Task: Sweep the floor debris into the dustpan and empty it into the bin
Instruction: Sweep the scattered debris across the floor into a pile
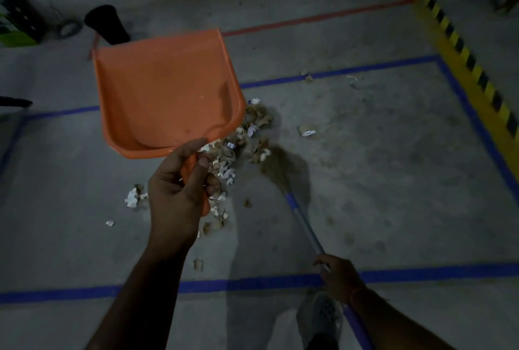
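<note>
An orange dustpan (165,91) is held up off the concrete floor (393,195), its open tray facing the camera and holding no visible debris. The left hand (179,189) has its grip clamped on the dustpan's short handle, thumb and fingers curled round it. Just beside the dustpan's lower right edge, a pile of debris (241,147) — torn paper and brownish scraps — lies on the floor, with loose bits scattered below the dustpan and a few more well apart to its right. To the right of the dustpan, a broom (297,206) with a blue-and-silver shaft slants down, its blurred bristles touching the pile's edge; the right hand (337,274) has its grip closed round the shaft. Blue tape lines (252,283) frame the floor around the dustpan. Beyond it run a red line (309,18) and, at far right, a yellow-and-black hazard stripe (460,52). A black bin (105,24) stands just behind the dustpan's top left corner. A grey shoe (320,318) shows below the broom.
</note>
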Available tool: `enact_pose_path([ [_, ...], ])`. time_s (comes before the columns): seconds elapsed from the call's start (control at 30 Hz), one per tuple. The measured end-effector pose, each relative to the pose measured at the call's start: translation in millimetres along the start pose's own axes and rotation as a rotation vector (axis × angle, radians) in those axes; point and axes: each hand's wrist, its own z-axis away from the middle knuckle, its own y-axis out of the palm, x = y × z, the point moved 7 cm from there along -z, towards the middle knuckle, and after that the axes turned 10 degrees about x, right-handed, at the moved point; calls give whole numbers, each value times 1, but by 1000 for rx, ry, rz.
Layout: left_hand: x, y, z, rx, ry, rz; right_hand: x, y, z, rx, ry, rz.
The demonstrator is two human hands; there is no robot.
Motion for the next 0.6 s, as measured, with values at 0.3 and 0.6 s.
enact_pose_path([
  [0.3, -16, 100, -73, 55, 30, 54, 10, -169, -14, -113, -25, -166],
  [0.6, 18, 140, -133, 98, 50, 33, -44, -256, -54, -172, 86, -37],
])
